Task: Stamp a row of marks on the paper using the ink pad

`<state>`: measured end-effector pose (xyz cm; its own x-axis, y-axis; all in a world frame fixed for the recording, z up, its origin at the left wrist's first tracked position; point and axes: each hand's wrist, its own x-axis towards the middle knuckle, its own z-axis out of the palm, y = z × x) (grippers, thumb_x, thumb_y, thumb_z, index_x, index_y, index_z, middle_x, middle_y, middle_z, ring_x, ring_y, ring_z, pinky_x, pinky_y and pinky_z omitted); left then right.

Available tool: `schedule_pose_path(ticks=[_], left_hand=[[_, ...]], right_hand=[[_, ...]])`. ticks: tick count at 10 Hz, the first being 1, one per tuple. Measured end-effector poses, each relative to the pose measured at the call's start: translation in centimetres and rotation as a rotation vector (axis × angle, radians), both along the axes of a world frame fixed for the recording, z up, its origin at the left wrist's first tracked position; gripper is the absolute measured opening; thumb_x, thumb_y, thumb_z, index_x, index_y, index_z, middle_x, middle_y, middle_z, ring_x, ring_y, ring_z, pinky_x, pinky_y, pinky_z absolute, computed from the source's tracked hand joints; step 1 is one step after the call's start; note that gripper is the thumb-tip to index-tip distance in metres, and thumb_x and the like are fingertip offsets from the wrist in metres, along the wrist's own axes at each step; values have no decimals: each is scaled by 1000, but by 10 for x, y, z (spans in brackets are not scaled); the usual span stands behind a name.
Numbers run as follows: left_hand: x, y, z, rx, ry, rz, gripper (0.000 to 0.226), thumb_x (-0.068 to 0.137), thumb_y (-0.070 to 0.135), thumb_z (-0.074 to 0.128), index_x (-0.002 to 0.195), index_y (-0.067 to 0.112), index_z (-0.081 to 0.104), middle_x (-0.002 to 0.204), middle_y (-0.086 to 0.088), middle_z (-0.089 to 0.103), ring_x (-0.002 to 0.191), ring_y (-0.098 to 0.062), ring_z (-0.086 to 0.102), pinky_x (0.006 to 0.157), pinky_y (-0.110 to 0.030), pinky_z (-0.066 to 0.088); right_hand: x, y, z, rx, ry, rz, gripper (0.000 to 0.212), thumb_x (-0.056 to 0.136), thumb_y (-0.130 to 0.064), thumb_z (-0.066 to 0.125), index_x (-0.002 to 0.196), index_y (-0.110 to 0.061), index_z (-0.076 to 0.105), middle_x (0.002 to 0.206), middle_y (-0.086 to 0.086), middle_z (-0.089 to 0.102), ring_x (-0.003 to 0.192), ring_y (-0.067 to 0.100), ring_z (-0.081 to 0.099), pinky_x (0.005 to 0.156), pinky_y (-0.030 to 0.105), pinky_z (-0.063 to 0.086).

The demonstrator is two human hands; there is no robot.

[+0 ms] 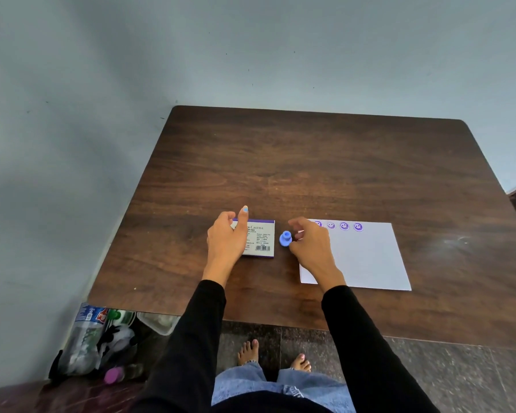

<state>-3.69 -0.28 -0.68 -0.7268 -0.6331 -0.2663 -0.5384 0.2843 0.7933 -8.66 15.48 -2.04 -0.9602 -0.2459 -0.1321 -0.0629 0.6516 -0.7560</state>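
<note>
The ink pad (258, 238) is sitting closed on the dark wood-grain surface (310, 162), a flat rectangular case with a purple edge and a white printed label with a barcode facing up, so whatever is inside is hidden. The left hand (225, 236) is resting over its left side, fingers loosely curled and thumb stretching along the top edge; whether it is actually gripping the case I cannot tell. Just right of the case, the small blue plastic stamp (285, 238), round with a knob-like handle, is lying tipped on the surface. The right hand (309, 242) is hovering just beside it, fingers half curled and open, holding nothing. That hand is covering the left edge of the white paper (367, 257), a smooth rectangular sheet lying flat, with a row of purple smiley marks (344, 226) running along its far edge; four are showing, the leftmost partly behind the fingers. Both arms are wearing black sleeves.

The surface is a rounded-corner tabletop pushed near a pale blue-grey wall (251, 55). Below its near left corner, plastic bottles (87, 332) and a clear container are crowding the dark speckled stone floor (429, 377), where the person is standing barefoot in jeans.
</note>
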Motion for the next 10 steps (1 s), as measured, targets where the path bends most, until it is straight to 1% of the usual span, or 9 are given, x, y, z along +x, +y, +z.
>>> schedule_pose_path(ticks=[1,2,3,5,6,7,8,9,10], left_hand=[[0,2,1,-17,-6,-15,55,93,54,42,121,8,56,124,-8,60,115,-22,53,97,-35,40],[1,5,0,-39,-7,-30,45,96,45,41,115,8,58,120,-8,62,107,-19,54,85,-30,40],[0,11,-1,-56,-3,-51,35,98,36,40,109,9,59,115,-10,64,104,-19,54,78,-26,35],[-1,18,-1,-71,-1,-84,31,98,32,40,112,10,57,117,-10,63,105,-20,54,76,-25,34],[0,20,-1,-95,-11,-104,33,98,32,40,117,10,56,120,-11,62,112,-24,54,80,-27,36],[0,22,0,-126,-19,-121,36,98,32,41,121,9,55,120,-11,62,113,-27,54,92,-37,43],[0,29,-1,-210,-17,-155,37,98,29,42,127,8,51,125,-11,61,117,-25,53,102,-38,38],[2,40,-8,-383,22,-189,43,99,24,39,139,7,39,139,-10,51,133,-24,40,113,-39,21],[3,51,-12,-499,63,-230,51,99,19,36,147,6,22,153,-9,32,145,-22,18,117,-40,5]], right_hand=[[-5,11,6,81,82,-7,49,73,5,60,119,-11,56,123,12,58,114,26,52,88,30,42],[-10,24,3,348,55,6,52,84,-6,58,133,-14,43,150,12,32,138,31,27,109,42,30],[-8,34,-6,481,-53,-5,53,93,-26,52,141,-16,32,158,12,11,145,33,9,115,45,18],[-7,31,-19,498,-74,3,59,92,-39,51,142,-16,29,158,11,14,144,32,11,115,45,20],[-6,29,-23,514,-44,-9,60,91,-40,53,141,-17,30,157,11,17,144,32,14,114,45,22],[-6,27,-26,539,-25,-22,61,90,-42,54,141,-17,30,156,10,19,143,32,16,113,44,24],[-6,26,-24,502,6,-51,61,90,-41,54,140,-16,31,155,11,22,142,31,19,113,44,23],[-9,23,-21,364,114,-133,54,91,-37,54,137,-15,36,153,11,27,141,29,24,113,43,23],[-9,20,-15,209,252,-186,47,93,-32,51,136,-14,39,152,11,31,140,27,27,113,41,24]])
